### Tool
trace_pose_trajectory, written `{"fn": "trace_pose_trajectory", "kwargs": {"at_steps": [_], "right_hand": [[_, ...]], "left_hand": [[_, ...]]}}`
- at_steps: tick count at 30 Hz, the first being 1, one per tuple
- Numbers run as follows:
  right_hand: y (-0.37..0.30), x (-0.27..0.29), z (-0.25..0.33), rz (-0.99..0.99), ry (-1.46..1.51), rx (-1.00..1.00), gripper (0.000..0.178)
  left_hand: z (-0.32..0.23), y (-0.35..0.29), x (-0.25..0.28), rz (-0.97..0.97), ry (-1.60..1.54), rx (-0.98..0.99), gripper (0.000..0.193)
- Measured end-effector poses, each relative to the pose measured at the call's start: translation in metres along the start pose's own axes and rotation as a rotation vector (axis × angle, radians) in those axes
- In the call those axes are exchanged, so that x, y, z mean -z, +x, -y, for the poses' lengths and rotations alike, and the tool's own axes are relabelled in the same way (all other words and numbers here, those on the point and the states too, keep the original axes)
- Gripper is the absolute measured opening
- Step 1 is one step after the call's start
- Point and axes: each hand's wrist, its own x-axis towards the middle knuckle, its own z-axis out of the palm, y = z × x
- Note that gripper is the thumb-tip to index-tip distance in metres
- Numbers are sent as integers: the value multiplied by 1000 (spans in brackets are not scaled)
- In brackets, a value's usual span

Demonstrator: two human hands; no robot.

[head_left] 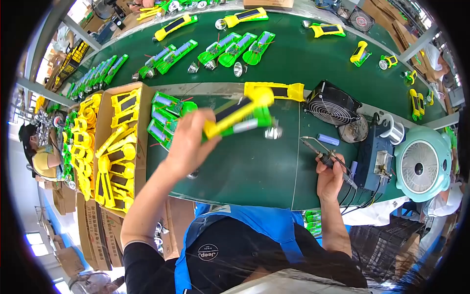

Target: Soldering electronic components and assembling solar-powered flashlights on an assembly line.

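My left hand (188,147) is closed around one end of a flashlight casing (237,117), lifted over the bench and blurred by motion. Its yellow half carries a dark panel, its green half lies beneath, and a silver reflector (273,131) dangles off the far end. In my right hand (330,179) is a soldering iron (327,159), its tip pointing up and left, with a thin curved metal tube alongside. Close by lie a blue battery cell (328,139) and a round tin (353,129). Another yellow casing (276,91) rests beyond the lifted one.
A cardboard box (142,122) of yellow casings stands left, beside green halves with batteries (161,120). At right are a black fan (333,105), a blue soldering station (369,161) with a solder spool (392,130), and a mint fan (420,166). Flashlight parts line the green conveyor (289,54).
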Motion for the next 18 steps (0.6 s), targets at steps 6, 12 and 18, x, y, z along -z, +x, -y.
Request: {"fn": "trace_pose_trajectory", "kwargs": {"at_steps": [6, 12, 18], "right_hand": [[2, -1, 1, -9, 7, 1, 31], [0, 4, -2, 16, 62, -34, 31], [17, -34, 7, 217, -312, 7, 38]], "left_hand": [[11, 166, -76, -186, -171, -85, 43], [13, 232, -157, -123, -17, -100, 38], [62, 252, -135, 65, 643, 203, 57]]}}
